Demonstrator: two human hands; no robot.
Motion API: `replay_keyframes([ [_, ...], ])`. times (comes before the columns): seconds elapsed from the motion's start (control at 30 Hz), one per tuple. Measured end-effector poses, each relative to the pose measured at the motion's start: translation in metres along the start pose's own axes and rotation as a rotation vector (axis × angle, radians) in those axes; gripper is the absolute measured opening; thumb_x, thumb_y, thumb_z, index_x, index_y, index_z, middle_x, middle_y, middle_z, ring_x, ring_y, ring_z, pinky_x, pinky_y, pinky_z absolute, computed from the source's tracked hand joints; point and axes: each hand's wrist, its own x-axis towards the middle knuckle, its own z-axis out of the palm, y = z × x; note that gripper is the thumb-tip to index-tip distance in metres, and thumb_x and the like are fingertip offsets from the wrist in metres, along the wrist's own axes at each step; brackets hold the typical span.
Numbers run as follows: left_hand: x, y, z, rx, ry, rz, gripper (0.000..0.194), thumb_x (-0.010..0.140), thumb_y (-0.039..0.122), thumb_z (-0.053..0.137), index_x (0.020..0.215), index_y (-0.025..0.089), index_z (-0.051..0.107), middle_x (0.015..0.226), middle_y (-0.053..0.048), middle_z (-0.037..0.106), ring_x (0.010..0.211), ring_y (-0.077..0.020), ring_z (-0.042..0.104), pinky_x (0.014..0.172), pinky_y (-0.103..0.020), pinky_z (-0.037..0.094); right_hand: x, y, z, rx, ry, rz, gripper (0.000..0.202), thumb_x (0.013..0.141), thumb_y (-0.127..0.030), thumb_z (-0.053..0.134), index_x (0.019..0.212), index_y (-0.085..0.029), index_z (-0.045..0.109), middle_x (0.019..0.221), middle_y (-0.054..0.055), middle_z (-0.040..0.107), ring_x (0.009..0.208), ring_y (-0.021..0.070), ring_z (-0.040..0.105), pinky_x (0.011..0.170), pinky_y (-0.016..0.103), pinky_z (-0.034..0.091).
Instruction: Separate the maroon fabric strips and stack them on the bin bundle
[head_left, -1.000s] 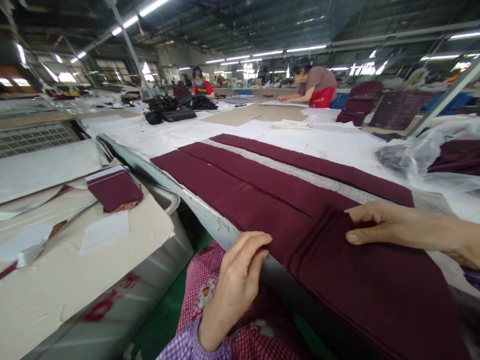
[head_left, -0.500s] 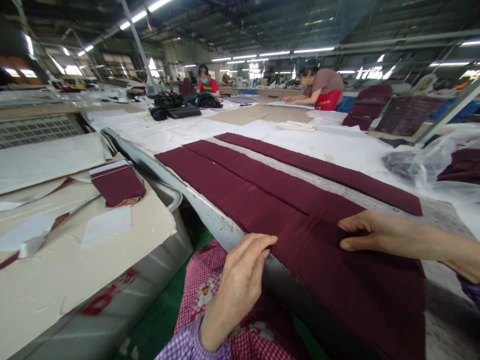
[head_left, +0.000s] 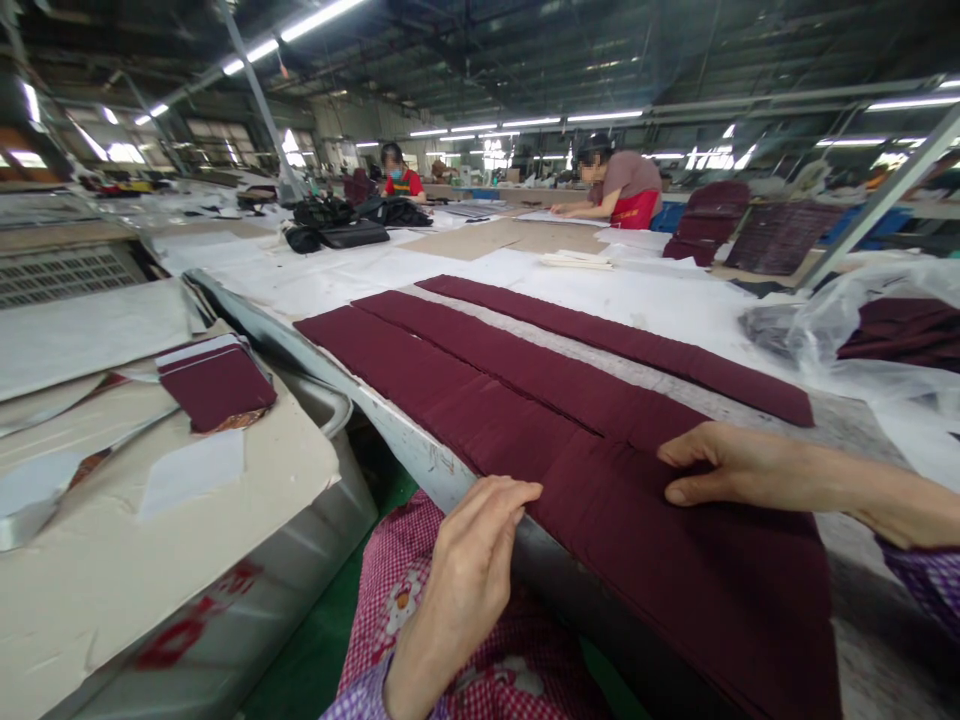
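**Maroon cloth flat along the table's near edge, both hands beside or over it**

Broad maroon cloth (head_left: pixel 720 590) smooth at the table's right end, under the right hand (head_left: pixel 727 470). Thumb and fingers of that hand visibly apart, tips down on the fabric; any pinch of a layer impossible to tell. Left hand (head_left: pixel 469 555) just at the cloth's near edge, fingers together and lightly bent, thumb slightly apart below; contact with the cloth impossible to tell.

Farther along, a near strip (head_left: pixel 450 405) and a second strip (head_left: pixel 525 375), a thin slit between, both running toward the broad cloth. Beyond a grey gap, a narrower far strip (head_left: pixel 615 342), parallel to the others.

Close below, purple checked sleeves and a pink checked apron (head_left: pixel 397 580). At left, a beige board (head_left: pixel 285 480) on a grey bin (head_left: pixel 277 610), with a small maroon stack (head_left: pixel 214 385) on top. At right, clear plastic (head_left: pixel 817 325) over more dark cloth. Farther off on white sheets (head_left: pixel 480 268), black bundles (head_left: pixel 349 232). In the background, two co-workers, one (head_left: pixel 626 185) bent over a table.
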Motion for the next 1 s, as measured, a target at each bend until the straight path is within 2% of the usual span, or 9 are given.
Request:
replay_keyframes([
  [0.27,0.002,0.001,-0.001,0.004,-0.009,-0.01,0.029,0.096,0.0,0.053,0.115,0.016,0.067,0.106,-0.004,0.075,0.105,-0.0089,0.067,0.096,-0.017,0.051,-0.001,0.0,0.001,-0.033,0.002,0.006,0.038,0.087,-0.051,0.057,0.07,-0.021,0.041,0.069,-0.004,0.038,0.063,0.0135,0.033,0.056,0.029,0.029],
  [0.43,0.006,0.008,0.003,-0.04,-0.022,0.0,0.03,0.097,-0.001,0.052,0.118,0.016,0.065,0.11,-0.006,0.073,0.108,-0.0099,0.065,0.097,-0.02,0.052,-0.002,-0.001,0.003,-0.06,0.042,0.035,0.039,0.083,-0.052,0.059,0.068,-0.021,0.042,0.067,-0.004,0.039,0.061,0.0139,0.034,0.054,0.028,0.027],
  [0.57,0.018,0.022,0.012,-0.046,-0.21,0.119,0.031,0.095,-0.001,0.053,0.119,0.014,0.065,0.118,-0.008,0.072,0.117,-0.0179,0.062,0.102,-0.031,0.054,-0.001,-0.007,0.003,-0.093,0.066,0.035,0.036,0.08,-0.051,0.057,0.066,-0.021,0.041,0.065,-0.004,0.037,0.06,0.0136,0.033,0.053,0.028,0.026],
  [0.73,0.027,0.034,0.027,0.103,-0.427,0.159,0.016,0.1,0.017,0.054,0.108,0.018,0.068,0.104,-0.004,0.073,0.096,-0.0206,0.063,0.083,-0.038,0.055,-0.003,-0.01,0.006,-0.135,0.092,0.054,0.031,0.078,-0.049,0.054,0.068,-0.022,0.044,0.066,-0.003,0.043,0.061,0.0146,0.035,0.054,0.029,0.028],
  [0.8,0.027,0.035,0.031,0.135,-0.465,0.147,0.016,0.101,0.023,0.054,0.106,0.019,0.069,0.103,-0.004,0.071,0.095,-0.0208,0.061,0.082,-0.039,0.053,-0.004,-0.01,0.009,-0.176,0.148,0.046,0.027,0.078,-0.046,0.055,0.071,-0.022,0.045,0.068,-0.002,0.045,0.061,0.0153,0.038,0.054,0.029,0.03],
  [0.9,0.026,0.036,0.032,0.12,-0.494,0.116,0.016,0.101,0.023,0.053,0.107,0.019,0.068,0.102,-0.004,0.069,0.095,-0.0207,0.059,0.082,-0.039,0.051,-0.004,-0.01,0.013,-0.209,0.223,0.03,0.021,0.077,-0.042,0.056,0.08,-0.023,0.049,0.073,-0.001,0.052,0.064,0.0177,0.044,0.057,0.029,0.034],
  [1.0,0.026,0.034,0.031,0.119,-0.503,0.101,0.014,0.1,0.021,0.055,0.106,0.02,0.067,0.117,-0.004,0.069,0.102,-0.0219,0.059,0.085,-0.041,0.051,-0.005,-0.01,0.015,-0.202,0.227,0.049,0.022,0.077,-0.042,0.057,0.087,-0.023,0.05,0.076,0.001,0.056,0.066,0.0195,0.049,0.059,0.029,0.036],
])
